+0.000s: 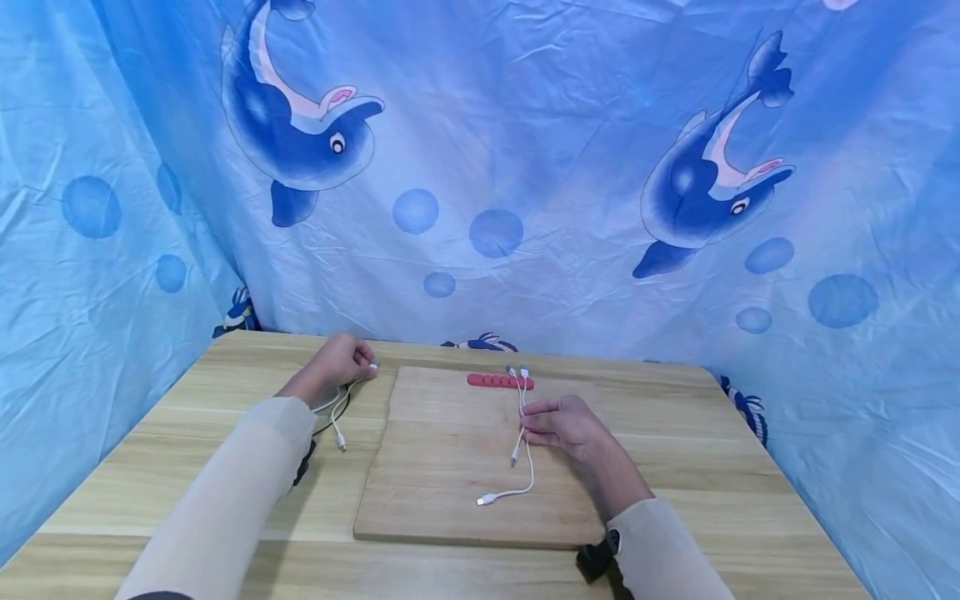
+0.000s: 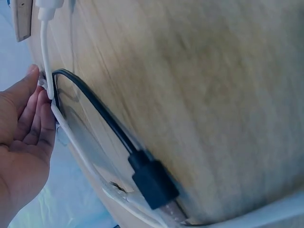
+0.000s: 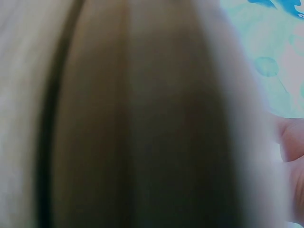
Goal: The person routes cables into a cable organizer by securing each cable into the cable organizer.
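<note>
Two white cables are pinched by the right hand.

The right hand's fingers hide part of the white cables they pinch. The white connector pinched by the left hand is too small to identify. Another white plug, near that hand, is cut off by the left wrist view's top edge. Beside the right hand, its own wrist view blurs the wooden surface.

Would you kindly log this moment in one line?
left hand: pinches white cable | right hand: pinches two white cables over board | red strip: on board
</note>
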A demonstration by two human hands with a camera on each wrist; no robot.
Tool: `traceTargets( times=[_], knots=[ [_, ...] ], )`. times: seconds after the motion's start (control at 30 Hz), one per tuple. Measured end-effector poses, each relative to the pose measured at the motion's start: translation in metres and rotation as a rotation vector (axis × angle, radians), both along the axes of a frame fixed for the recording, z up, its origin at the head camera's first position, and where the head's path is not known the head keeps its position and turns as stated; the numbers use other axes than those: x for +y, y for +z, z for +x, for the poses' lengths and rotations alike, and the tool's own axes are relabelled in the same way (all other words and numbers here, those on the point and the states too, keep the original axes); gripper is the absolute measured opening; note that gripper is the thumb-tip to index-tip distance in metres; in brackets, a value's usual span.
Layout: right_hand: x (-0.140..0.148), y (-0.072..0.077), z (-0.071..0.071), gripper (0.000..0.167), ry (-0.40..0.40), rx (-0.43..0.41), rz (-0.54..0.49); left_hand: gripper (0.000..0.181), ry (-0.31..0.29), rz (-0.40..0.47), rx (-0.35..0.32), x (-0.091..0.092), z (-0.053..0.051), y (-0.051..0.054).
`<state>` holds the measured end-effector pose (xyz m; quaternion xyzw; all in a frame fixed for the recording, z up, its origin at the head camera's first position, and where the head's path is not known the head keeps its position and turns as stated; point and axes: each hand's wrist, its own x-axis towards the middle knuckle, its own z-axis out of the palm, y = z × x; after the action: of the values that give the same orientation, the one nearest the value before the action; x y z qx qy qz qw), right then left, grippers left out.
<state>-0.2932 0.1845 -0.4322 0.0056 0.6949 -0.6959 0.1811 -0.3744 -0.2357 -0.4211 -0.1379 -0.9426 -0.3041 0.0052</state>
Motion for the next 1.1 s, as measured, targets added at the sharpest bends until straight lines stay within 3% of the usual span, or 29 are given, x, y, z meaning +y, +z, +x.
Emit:
traceTargets(
  times=[0.53, 0.93, 1.1],
  knots=[
    [-0.0006, -0.0025, -0.0006, 0.027, -0.024, 0.005, 0.015, 0.023, 0.018, -0.063, -0.067, 0.0049, -0.0061, 0.0020],
    [-0.0007, -0.0024, -0.0002, 0.028, -0.025, 0.010, 0.001, 0.021, -0.024, -0.078, -0.048, 0.0068, -0.0051, 0.0072],
    [-0.0007, -0.0027, 0.0010, 0.028, -0.028, 0.015, 0.013, 0.016, -0.019, -0.070, -0.073, 0.0091, -0.0055, 0.0071]
  ],
)
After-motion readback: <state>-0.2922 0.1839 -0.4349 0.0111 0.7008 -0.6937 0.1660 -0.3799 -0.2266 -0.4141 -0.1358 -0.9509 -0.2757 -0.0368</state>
